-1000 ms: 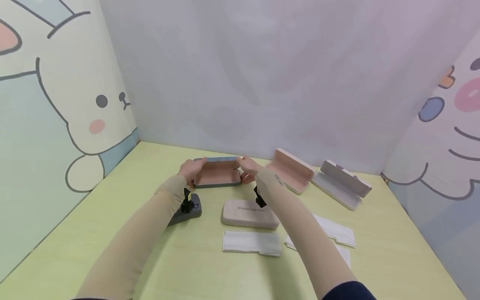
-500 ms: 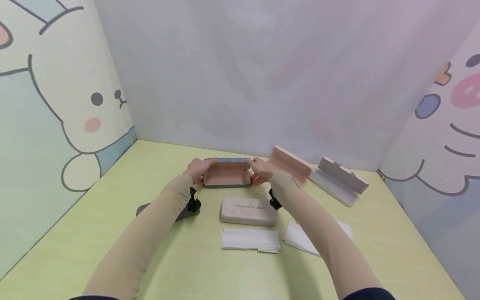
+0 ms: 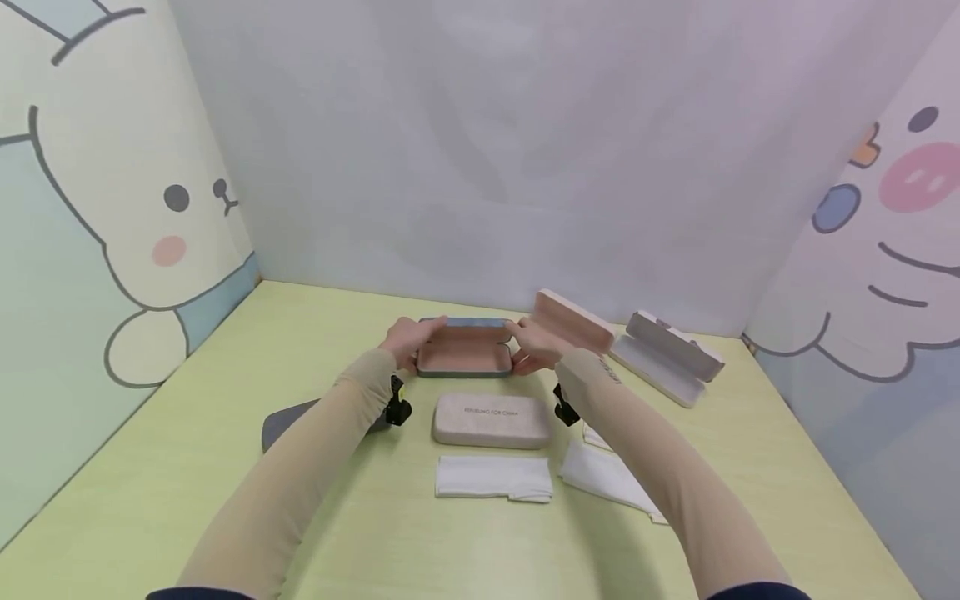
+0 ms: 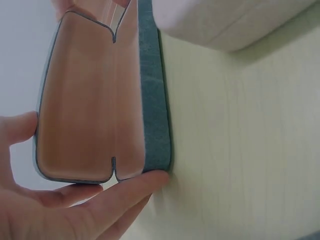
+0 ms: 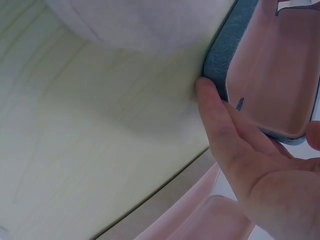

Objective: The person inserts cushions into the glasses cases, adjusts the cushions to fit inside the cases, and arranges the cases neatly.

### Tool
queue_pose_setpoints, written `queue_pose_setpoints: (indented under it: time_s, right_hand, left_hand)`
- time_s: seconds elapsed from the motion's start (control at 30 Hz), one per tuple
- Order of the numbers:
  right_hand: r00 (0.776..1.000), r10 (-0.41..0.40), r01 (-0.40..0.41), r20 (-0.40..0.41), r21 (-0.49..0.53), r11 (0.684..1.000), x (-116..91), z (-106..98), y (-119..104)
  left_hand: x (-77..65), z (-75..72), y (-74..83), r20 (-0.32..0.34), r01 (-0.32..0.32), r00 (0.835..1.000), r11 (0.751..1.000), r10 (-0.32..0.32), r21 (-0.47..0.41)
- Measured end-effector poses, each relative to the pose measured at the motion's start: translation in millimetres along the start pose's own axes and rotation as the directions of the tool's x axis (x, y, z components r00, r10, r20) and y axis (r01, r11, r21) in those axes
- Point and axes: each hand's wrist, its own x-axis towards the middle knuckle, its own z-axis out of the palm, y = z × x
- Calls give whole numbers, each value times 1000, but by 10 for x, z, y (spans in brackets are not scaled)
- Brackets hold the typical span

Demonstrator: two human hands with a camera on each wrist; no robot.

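Note:
An opened glasses case (image 3: 465, 358), blue-green outside and pink inside, stands at the back of the table with its lid raised. My left hand (image 3: 408, 337) grips its left end; in the left wrist view the thumb (image 4: 21, 128) presses the lid's outer edge and the fingers lie along the end wall. At the right end, my right hand (image 3: 536, 343) holds it the same way, one fingertip (image 5: 205, 86) at the base's lower corner and the thumb at the lid edge. The inside of the case (image 4: 80, 100) shows no contents.
A closed beige glasses case (image 3: 491, 421) lies in front, with a folded white cloth (image 3: 493, 477) before it. More white cloths (image 3: 607, 479) lie under the right forearm. Opened pink (image 3: 573, 321) and grey-white (image 3: 663, 358) cases stand right. A dark case (image 3: 281, 423) is partly behind the left forearm.
Both hands have slid the opened blue-green case to the right, so it now sits behind the closed beige case and nearer the pink one. The head view has shifted slightly.

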Motion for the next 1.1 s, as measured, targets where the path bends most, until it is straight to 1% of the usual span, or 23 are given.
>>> queue_pose_setpoints:
  time_s: [0.17, 0.4, 0.5, 0.73, 0.9, 1.1]
  right_hand:
    - [999, -35, 35, -6, 12, 999, -29, -47, 59]
    - [996, -85, 85, 10, 21, 996, -76, -130, 148]
    - [996, -84, 83, 19, 21, 996, -80, -149, 185]
    - [999, -49, 49, 15, 44, 998, -131, -175, 249]
    - [998, -61, 61, 10, 49, 997, -148, -194, 289]
    - [997, -79, 79, 6, 35, 996, -172, -205, 326]
  left_hand:
    - [35, 66, 25, -8, -13, 1000, 1000, 13, 7]
    - [77, 158, 51, -21, -37, 999, 997, 38, 64]
    - [78, 187, 59, -21, -31, 999, 997, 33, 73]
    - [62, 236, 65, -11, -24, 1000, 996, 25, 87]
    - [69, 266, 74, -14, -26, 1000, 996, 28, 86]
    - [81, 302, 81, 2, -37, 999, 996, 37, 81]
